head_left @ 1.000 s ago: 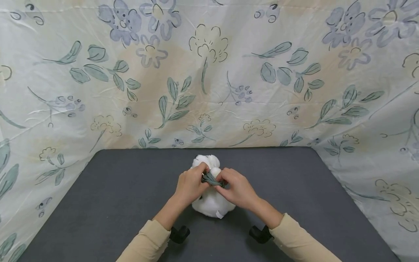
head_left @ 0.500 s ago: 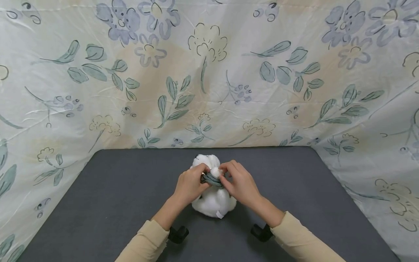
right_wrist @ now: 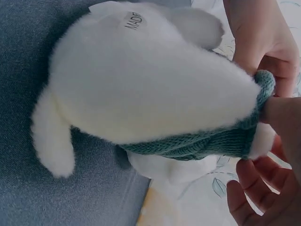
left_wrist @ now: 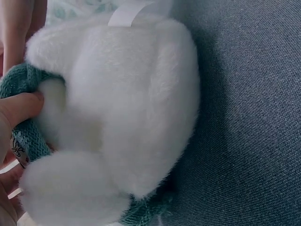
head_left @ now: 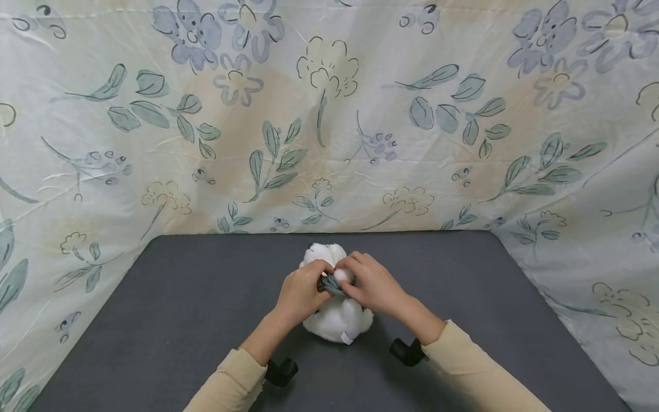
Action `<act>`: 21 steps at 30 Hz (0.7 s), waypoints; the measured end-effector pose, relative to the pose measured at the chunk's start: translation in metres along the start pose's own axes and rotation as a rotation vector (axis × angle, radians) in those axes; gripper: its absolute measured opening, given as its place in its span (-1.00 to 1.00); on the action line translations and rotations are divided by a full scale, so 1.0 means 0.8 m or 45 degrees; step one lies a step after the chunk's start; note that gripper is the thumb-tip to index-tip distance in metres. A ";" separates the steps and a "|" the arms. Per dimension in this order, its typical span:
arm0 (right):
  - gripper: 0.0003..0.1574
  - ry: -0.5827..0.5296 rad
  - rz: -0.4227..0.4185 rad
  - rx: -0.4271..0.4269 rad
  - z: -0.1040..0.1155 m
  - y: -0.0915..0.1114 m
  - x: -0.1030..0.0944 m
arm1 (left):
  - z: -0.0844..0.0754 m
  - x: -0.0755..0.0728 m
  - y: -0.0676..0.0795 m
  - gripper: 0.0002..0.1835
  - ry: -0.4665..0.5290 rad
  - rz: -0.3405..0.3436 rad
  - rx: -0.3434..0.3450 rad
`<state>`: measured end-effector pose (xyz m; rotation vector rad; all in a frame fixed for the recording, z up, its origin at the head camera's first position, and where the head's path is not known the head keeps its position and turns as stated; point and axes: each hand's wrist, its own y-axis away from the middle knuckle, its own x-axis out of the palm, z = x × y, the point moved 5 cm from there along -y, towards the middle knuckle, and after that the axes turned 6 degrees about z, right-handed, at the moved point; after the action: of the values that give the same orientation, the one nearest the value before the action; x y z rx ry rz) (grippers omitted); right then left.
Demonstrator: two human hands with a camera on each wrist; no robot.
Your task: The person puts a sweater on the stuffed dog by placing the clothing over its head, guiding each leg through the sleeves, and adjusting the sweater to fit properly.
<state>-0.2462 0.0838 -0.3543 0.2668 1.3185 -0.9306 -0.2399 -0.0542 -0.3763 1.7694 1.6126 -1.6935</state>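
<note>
A white plush toy animal [head_left: 337, 320] lies on the dark table, a white tag at its lower end in the head view. A green knitted garment [head_left: 332, 284] is bunched around part of it. My left hand [head_left: 302, 293] pinches the garment's edge; the thumb [left_wrist: 23, 107] presses beside the white fur in the left wrist view. My right hand [head_left: 373, 287] grips the knit opening from the other side, where a white paw [right_wrist: 262, 141] pokes out between the fingers in the right wrist view. Printed lettering shows on the toy's tag [right_wrist: 134, 21].
The dark grey table [head_left: 180, 320] reaches back to a flower-printed cloth [head_left: 329, 114] hanging behind and along the sides. Black camera mounts [head_left: 281, 372] sit under both wrists, close above the table. Cream sleeves [head_left: 484, 366] cover the forearms.
My right hand first lets go of the knit's lower edge and shifts up, then moves left around the white paw. The left hand keeps its hold, nearly still.
</note>
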 end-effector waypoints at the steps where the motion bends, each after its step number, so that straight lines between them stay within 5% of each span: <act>1: -0.74 0.013 0.002 0.000 0.000 -0.001 0.000 | 0.000 0.000 0.000 -0.67 0.000 0.000 0.003; 12: -0.82 0.114 -0.057 -0.020 0.000 -0.002 -0.005 | -0.005 -0.005 0.004 -0.45 0.093 0.060 0.036; 21: -0.84 0.056 -0.034 -0.005 -0.002 -0.003 -0.009 | 0.000 -0.004 0.001 -0.56 0.283 0.098 -0.215</act>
<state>-0.2484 0.0864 -0.3471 0.2687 1.3667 -0.9492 -0.2384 -0.0562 -0.3737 1.9621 1.6936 -1.3243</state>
